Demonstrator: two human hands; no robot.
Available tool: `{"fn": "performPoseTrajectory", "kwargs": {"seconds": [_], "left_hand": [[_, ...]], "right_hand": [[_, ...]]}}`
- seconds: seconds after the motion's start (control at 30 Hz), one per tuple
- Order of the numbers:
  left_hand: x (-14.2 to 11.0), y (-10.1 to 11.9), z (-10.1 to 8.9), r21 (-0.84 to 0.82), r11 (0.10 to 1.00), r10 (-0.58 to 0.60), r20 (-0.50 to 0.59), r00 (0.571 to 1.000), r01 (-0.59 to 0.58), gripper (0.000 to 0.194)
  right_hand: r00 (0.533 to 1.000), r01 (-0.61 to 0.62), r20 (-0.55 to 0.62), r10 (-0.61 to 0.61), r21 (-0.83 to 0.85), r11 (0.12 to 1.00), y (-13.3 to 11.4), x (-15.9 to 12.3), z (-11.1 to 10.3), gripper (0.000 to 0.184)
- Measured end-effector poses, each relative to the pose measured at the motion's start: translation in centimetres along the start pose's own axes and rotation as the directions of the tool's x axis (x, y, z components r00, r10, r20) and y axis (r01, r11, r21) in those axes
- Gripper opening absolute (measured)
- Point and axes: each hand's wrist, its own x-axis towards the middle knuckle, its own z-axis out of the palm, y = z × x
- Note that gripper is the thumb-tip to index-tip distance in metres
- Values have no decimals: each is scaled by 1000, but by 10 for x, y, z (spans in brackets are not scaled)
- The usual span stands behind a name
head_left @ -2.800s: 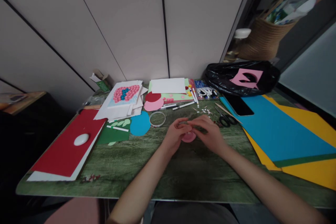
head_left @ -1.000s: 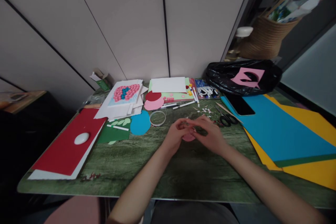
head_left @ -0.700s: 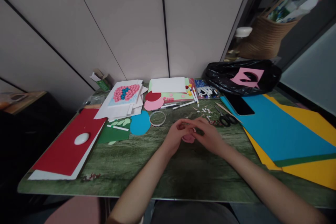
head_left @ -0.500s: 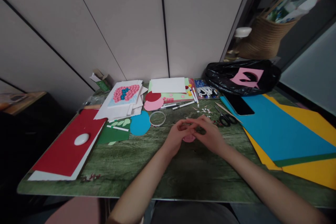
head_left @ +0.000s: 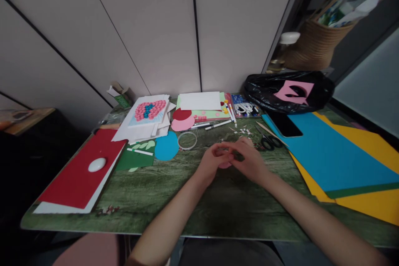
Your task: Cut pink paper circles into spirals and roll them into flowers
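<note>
**Handwork at a wood-grained table (head_left: 134, 199)**

The left hand (head_left: 212, 164) and right hand (head_left: 249, 161) meet, fingers bent, tips together above a pink paper piece (head_left: 225, 166) at centre; whether they pinch it cannot be told. Black-handled scissors (head_left: 270, 139) lie right, a blue paper disc (head_left: 166, 146) left.

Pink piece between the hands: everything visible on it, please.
The pink piece looks like thin, plain pink paper. Only a small lower part shows, with a curved bottom edge; the left hand and right hand hold it at their fingertips, hiding the rest. Its full outline and any folds can't be made out, nor whether it touches the table.
</note>
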Motion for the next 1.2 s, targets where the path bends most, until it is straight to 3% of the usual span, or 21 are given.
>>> {"fn": "performPoseTrajectory", "kwargs": {"seconds": [0.3, 0.57, 0.73, 1.0, 1.2], "left_hand": [[4, 0, -5, -48, 997, 55, -57, 997, -58, 28], [3, 3, -4, -17, 999, 37, -10, 999, -37, 29], [3, 5, -6, -6, 999, 49, 1, 999, -49, 34], [2, 8, -4, -32, 999, 31, -16, 999, -31, 24], [1, 6, -2, 20, 999, 47, 4, 999, -47, 35]], "right_hand": [[1000, 6, -4, -6, -24, 1000, 2, -2, 1, 37], [996, -35, 90, 28, 84, 996, 1, -1, -2, 45], [994, -107, 46, 101, 159, 981, 1, 3, -3, 40], [988, -148, -7, 154, 243, 959, 2, 6, -6, 41], [987, -148, -16, 157, 246, 958, 1, 6, -3, 40]]}}
